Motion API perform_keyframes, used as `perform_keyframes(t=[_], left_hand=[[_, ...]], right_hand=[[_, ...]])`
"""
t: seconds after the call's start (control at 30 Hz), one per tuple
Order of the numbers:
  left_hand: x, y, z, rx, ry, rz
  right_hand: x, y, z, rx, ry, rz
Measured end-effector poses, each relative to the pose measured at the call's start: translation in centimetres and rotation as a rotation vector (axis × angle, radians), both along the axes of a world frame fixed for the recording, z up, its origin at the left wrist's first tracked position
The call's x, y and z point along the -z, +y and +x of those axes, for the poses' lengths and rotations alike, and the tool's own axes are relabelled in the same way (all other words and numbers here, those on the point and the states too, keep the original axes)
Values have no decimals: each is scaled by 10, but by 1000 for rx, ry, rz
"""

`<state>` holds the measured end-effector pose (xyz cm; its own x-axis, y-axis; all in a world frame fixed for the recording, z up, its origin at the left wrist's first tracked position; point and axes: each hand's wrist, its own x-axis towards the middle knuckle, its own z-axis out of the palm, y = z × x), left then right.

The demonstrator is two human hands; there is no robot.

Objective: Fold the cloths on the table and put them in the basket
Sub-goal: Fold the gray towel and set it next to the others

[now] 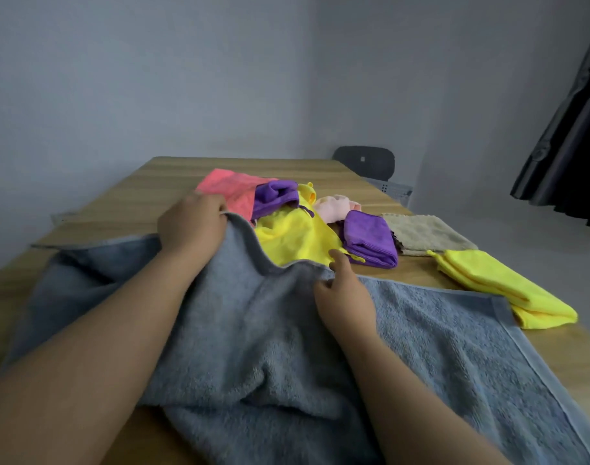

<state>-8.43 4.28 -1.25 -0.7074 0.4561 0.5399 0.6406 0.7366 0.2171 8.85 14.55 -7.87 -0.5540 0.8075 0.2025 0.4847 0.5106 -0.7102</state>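
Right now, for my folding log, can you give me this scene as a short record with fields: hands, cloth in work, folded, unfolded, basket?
hands: left hand and right hand both grip the grey towel at its far edge
cloth in work: grey towel, spread, rumpled, not yet folded
folded: folded purple cloth; folded yellow cloth
flat: beige cloth
unfolded pile: coral cloth, crumpled purple cloth, loose yellow cloth, pale pink cloth
basket: likely the grey holed basket past the table, mostly hidden
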Motion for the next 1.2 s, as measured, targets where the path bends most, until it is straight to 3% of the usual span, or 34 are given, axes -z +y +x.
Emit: perform_keyframes(t=[0.17, 0.37, 0.53, 0.63, 0.7, 0.77, 0.83, 1.0, 1.07, 1.2], left_hand=[[20, 12, -4, 130, 1, -266], [27, -28, 46, 403, 171, 9], [29, -83, 85, 335, 135, 68], [35, -105, 102, 223, 23, 140], [44, -117, 111, 207, -33, 175], [55, -128, 119, 207, -103, 179], [62, -134, 126, 241, -143, 156], [73, -136, 126, 445, -201, 54], [80, -132, 121, 516, -116, 18], [83, -114, 99, 437, -30, -49]], right_hand=[[2, 2, 4, 5, -14, 37], [-12, -1, 8, -119, -48, -53], [-32, -55, 31, -280, 96, 39], [-33, -88, 45, -531, -87, 64], [-26, -102, 50, -668, -248, 201], [-16, -111, 52, -685, -368, 331], [-6, -111, 57, -607, -316, 379], [-4, -97, 59, -492, 3, -16], [-5, -94, 61, -465, 124, -155], [-9, -83, 67, -382, 480, -491]])
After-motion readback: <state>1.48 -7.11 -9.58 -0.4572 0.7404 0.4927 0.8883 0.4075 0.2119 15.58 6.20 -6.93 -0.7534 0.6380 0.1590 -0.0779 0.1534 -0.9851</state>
